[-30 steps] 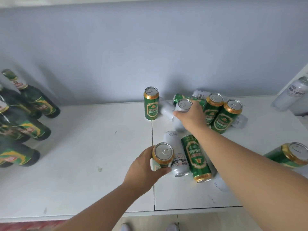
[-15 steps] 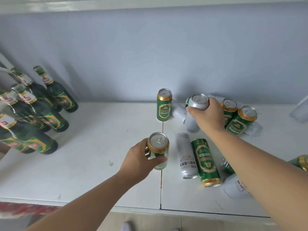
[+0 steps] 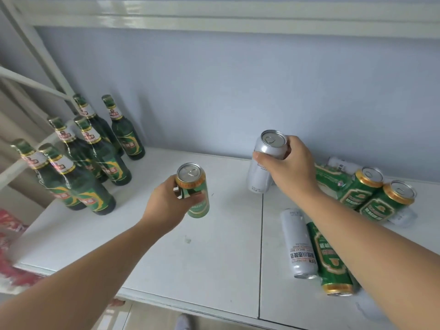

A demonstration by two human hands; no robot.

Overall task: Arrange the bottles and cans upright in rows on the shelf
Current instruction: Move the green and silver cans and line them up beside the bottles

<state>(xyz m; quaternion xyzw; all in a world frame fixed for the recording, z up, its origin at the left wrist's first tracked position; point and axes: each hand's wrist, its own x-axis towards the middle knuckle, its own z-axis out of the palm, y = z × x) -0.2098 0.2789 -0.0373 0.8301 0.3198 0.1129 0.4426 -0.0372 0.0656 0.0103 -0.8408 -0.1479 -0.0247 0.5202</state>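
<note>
My left hand (image 3: 166,206) grips a green can (image 3: 194,190) upright above the middle of the white shelf (image 3: 214,270). My right hand (image 3: 289,167) holds a silver can (image 3: 264,163) upright, lifted near the back wall. Several green bottles (image 3: 95,160) stand upright in rows at the shelf's left. A silver can (image 3: 298,244) and a green can (image 3: 329,258) lie on their sides under my right forearm. Two green cans (image 3: 378,194) stand at the right, with more cans lying behind them.
A white upper shelf rail (image 3: 214,17) runs overhead, and a white frame post (image 3: 35,48) slants at the left. The blue-grey wall (image 3: 238,91) closes the back. Red packaging (image 3: 9,234) shows below the shelf's left edge.
Both hands have carried their cans to the left, and the silver can is lifted higher. My view has swung left, so more bottles show and the single upright green can is hidden.
</note>
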